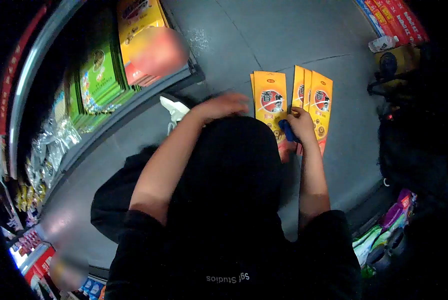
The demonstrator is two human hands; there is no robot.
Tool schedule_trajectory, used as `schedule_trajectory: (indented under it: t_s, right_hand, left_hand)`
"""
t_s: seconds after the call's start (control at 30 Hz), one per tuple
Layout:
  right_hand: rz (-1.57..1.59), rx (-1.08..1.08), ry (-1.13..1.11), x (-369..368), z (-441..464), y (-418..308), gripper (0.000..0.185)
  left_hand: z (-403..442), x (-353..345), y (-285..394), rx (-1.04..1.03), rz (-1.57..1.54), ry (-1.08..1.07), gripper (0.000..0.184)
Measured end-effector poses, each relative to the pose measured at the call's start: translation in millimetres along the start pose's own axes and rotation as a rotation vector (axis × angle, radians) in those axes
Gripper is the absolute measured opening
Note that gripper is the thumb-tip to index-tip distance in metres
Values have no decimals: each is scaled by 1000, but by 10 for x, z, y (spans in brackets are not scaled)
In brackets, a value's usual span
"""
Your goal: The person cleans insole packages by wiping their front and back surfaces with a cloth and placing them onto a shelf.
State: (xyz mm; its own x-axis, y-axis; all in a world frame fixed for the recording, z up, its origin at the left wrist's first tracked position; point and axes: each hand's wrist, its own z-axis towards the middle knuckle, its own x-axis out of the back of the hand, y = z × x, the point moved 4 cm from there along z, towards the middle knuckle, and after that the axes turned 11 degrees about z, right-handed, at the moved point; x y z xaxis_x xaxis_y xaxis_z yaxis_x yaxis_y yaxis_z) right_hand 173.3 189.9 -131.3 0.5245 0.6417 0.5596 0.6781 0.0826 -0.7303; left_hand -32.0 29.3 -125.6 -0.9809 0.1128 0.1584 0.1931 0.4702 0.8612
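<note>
Yellow packets with red lower ends lie on the grey floor in two groups, a left group [270,92] and a fanned right group [322,100]. My right hand [302,125] is closed on a small dark blue object [286,130] over the gap between the groups; what the object is cannot be made out. Left of the packets, my left hand [226,105] is slightly blurred, its fingers stretched out and nothing visible in them. Below it, black clothing covers my knees.
A shelf [134,97] at the left holds green packets [101,75] and yellow-red packets [139,30]. A white shoe [175,107] shows beside my left forearm. Red packs [394,20] stand at the top right, near a clear plastic item [383,44]. Colourful packages [391,215] lie at the lower right.
</note>
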Motion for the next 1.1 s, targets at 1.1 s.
schedule_trajectory:
  t_s: [1.1]
  right_hand:
    - [676, 451, -109, 1035, -1152, -2198, 19]
  left_hand:
    - [-1304, 7, 1258, -548, -245, 231, 55]
